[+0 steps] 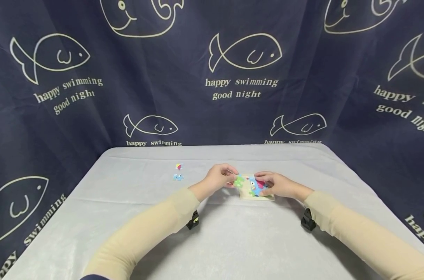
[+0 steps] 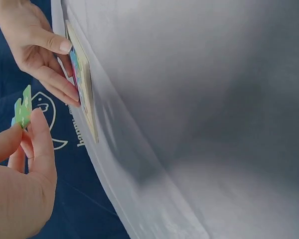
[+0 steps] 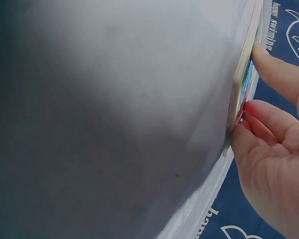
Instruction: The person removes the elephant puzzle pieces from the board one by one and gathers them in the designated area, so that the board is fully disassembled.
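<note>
My left hand (image 1: 219,175) pinches a green puzzle piece (image 1: 238,181) between thumb and fingertips, at the left side of a pale wooden puzzle board (image 1: 246,193). In the left wrist view, the green puzzle piece (image 2: 24,110) is raised off the board, its knobbed edge upward. On the board lie joined pieces with a blue, big-eyed picture (image 1: 254,186) and a pink part. My right hand (image 1: 280,184) rests over the board's right side, thumb at the near side and fingers farther back, touching the pieces. In the right wrist view, its fingertips meet the board's edge (image 3: 239,74).
Two loose puzzle pieces lie to the left on the grey-white tablecloth (image 1: 232,241): one yellow and pink (image 1: 178,167), one blue (image 1: 178,177) just nearer. A dark blue curtain (image 1: 198,109) with fish drawings stands behind the table. Black wrist cameras (image 1: 193,220) sit under both sleeves.
</note>
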Available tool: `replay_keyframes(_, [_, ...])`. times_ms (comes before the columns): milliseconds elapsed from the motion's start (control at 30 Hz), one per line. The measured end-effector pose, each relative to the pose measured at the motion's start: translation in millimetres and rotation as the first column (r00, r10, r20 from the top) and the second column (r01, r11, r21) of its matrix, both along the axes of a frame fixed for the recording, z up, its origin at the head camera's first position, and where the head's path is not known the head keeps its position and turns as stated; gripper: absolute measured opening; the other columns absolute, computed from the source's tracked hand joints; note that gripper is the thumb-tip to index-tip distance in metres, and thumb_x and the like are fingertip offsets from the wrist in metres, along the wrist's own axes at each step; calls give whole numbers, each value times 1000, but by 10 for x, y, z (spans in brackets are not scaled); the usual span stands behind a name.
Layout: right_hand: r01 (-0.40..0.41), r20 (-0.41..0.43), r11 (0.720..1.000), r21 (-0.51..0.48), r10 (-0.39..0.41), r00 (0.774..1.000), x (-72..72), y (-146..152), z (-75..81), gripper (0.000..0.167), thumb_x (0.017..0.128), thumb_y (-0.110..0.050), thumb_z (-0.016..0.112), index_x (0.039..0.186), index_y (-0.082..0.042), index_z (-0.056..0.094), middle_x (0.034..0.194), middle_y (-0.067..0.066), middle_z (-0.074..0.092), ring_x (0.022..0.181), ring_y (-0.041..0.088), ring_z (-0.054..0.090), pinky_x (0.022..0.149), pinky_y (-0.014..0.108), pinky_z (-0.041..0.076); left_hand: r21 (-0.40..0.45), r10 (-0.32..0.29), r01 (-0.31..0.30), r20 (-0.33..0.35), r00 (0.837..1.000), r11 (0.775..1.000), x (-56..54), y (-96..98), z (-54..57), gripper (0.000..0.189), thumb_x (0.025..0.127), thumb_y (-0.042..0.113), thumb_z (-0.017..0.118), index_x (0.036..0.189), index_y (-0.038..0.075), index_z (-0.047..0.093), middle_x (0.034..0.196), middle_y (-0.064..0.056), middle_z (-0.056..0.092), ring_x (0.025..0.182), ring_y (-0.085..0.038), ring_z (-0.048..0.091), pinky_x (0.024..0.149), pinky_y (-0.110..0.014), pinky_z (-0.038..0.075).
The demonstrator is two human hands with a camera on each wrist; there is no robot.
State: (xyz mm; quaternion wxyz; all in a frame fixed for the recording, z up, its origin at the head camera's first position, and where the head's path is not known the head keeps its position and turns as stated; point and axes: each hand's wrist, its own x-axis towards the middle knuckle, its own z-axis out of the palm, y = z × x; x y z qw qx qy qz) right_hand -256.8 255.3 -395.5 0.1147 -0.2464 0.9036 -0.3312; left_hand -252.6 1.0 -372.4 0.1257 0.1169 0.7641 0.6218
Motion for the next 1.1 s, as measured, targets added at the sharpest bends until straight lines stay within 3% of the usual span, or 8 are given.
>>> replay_keyframes(267, [13, 3, 1000, 20, -13, 1000, 0, -14, 17, 66, 82, -17, 76, 136, 10, 48, 149, 24, 38, 139, 44, 32, 112, 50, 34, -6, 57, -57, 9, 998, 998, 15, -119, -4, 11, 88, -1, 66, 99, -4, 68, 84, -8, 65, 66, -11, 62, 69, -27, 62])
replay_keyframes(567, [15, 6, 1000, 25, -15, 1000, 7, -1, 6, 66, 82, -18, 77, 135, 9, 48, 149, 24, 38, 139, 44, 31, 113, 50, 33, 44, 104, -107, 61, 993, 993, 13, -264, -24, 13, 91, 0, 63, 102, -7, 68, 85, -6, 65, 66, -9, 63, 73, -26, 61])
replay_keyframes(1100, [7, 16, 1000, 7, -7, 1000, 17, -19, 21, 66, 82, -17, 77, 135, 11, 48, 149, 25, 37, 139, 45, 30, 113, 51, 32, 55, 219, -224, 89, 972, 973, 59, -492, 21, 13, 90, 0, 64, 101, -6, 69, 85, -7, 67, 64, -8, 65, 72, -26, 62])
